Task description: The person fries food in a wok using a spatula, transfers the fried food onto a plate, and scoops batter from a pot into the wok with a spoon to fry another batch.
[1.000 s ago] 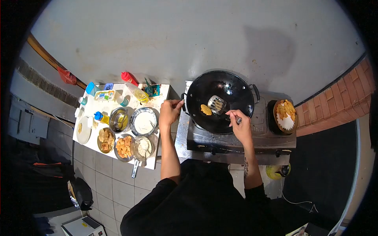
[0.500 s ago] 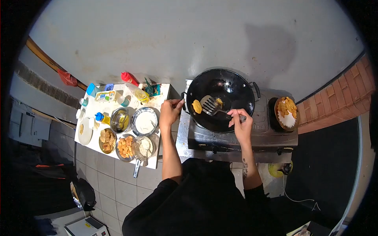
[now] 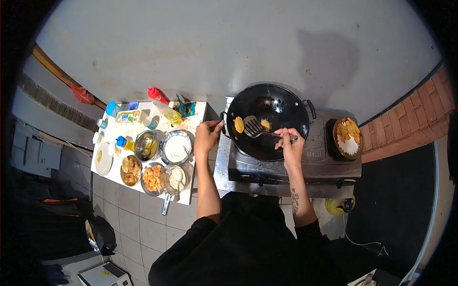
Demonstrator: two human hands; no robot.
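Observation:
A black wok (image 3: 281,107) stands on the metal stove (image 3: 286,174). My left hand (image 3: 208,136) is closed at the wok's left handle (image 3: 223,125), its fingers pinched on the loop. In my right hand (image 3: 290,143) is a slotted spatula (image 3: 253,127), its slotted head low inside the wok. One yellow fried piece (image 3: 239,125) lies on the wok's left wall, just left of the spatula head. A smaller yellow piece (image 3: 265,125) rests to the right of the head.
Right of the wok sits a bowl of fried pieces on white paper (image 3: 348,136). The white table (image 3: 124,178) on the left holds a bowl of white powder (image 3: 175,147), a saucepan of pale mixture (image 3: 174,178), a bowl of orange-brown chunks (image 3: 152,178) and several bottles.
The spatula head has shifted slightly within the wok, with my right hand moving a little left and up. My left hand stays at the handle.

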